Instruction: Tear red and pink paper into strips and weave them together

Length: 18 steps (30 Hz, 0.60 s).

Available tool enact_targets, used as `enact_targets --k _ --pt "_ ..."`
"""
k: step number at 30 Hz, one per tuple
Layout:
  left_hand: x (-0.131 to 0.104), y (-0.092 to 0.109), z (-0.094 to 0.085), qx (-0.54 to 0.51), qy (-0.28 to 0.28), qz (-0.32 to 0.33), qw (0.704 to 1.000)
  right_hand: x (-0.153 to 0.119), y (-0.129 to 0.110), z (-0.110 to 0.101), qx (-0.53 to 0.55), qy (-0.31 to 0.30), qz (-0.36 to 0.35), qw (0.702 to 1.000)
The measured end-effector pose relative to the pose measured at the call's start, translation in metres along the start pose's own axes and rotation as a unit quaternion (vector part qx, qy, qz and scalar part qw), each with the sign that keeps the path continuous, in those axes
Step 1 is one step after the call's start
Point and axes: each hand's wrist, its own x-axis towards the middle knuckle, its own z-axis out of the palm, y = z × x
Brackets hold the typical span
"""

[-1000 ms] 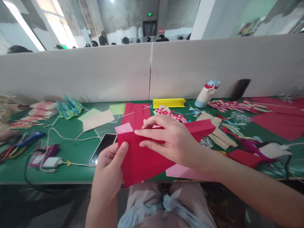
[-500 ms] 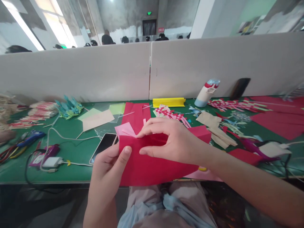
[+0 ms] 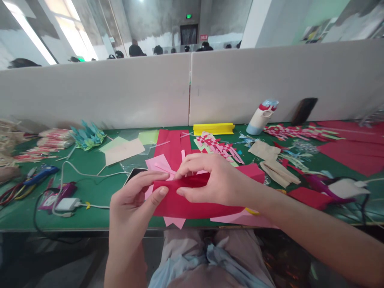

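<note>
A folded sheet of red paper (image 3: 186, 206) is held up over the near edge of the green table. My left hand (image 3: 135, 204) pinches its left end, thumb in front and fingers behind. My right hand (image 3: 213, 180) grips the top edge nearer the middle, thumb on the near side. The paper bulges open beneath the right palm. Pink paper (image 3: 156, 162) lies behind and below the red sheet, and more red paper (image 3: 171, 144) is farther back.
A phone (image 3: 136, 173) lies behind my left hand, near white cables. Beyond are a yellow folded strip (image 3: 213, 129), woven pink strips (image 3: 217, 146) and a bottle (image 3: 262, 117). Pliers (image 3: 40, 175) lie at left. A grey partition (image 3: 120, 92) stands at the back.
The red sheet's lower part has risen and folded up, uncovering pink paper below. My left fingers have moved to the top edge, and my right hand has shifted slightly.
</note>
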Motion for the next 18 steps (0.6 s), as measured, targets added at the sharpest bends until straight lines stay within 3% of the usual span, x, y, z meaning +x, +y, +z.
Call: enact_targets --k 8,14,18 --pt "0.003 -0.008 -0.002 -0.007 0.058 -0.006 0.998 -0.006 0.006 -0.010 -0.011 -0.003 0.039 0.999" --pt "0.004 -0.025 -0.020 -0.045 0.144 -0.072 0.986 -0.034 0.052 -0.048 -0.087 0.131 0.160 0.975" --pt "0.006 -0.029 -0.027 -0.096 0.214 -0.108 0.966 -0.068 0.094 -0.061 -0.058 0.225 0.251 0.940"
